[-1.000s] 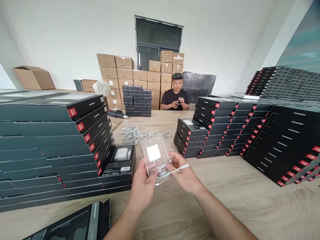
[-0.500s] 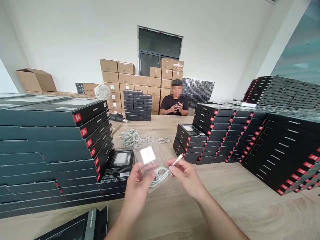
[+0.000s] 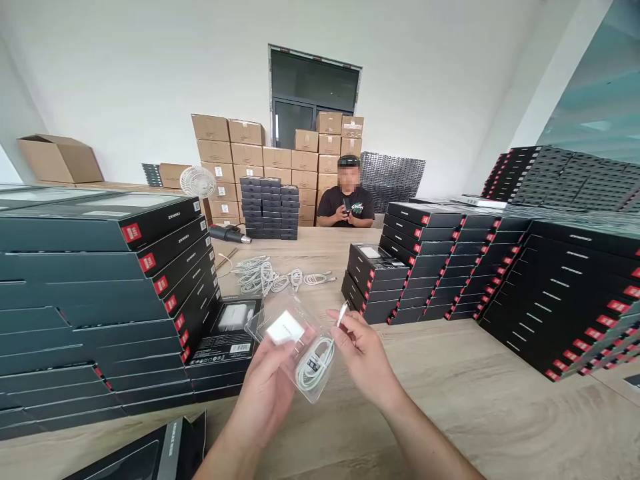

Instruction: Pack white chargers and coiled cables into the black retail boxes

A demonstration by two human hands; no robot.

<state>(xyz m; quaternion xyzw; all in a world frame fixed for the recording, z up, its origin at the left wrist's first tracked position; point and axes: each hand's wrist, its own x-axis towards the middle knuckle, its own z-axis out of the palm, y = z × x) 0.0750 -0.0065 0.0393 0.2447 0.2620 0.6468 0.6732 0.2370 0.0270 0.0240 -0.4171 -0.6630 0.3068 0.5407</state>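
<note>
My left hand holds a clear plastic tray tilted up above the table. A white square charger sits in the tray's upper left, and a coiled white cable lies in its lower right. My right hand is beside the tray, its thumb and fingers pinching the cable's slim white end. That end points upward. Part of the tray's lower edge is hidden behind my left fingers.
Tall stacks of black boxes with red labels rise on the left and right of the wooden table. Loose white cables lie ahead. Farther off, a seated person holds a small dark object before stacked cardboard cartons.
The tray has turned in my left hand, swinging the charger left and the coil lower right. The cable end in my right hand now points more upward.
</note>
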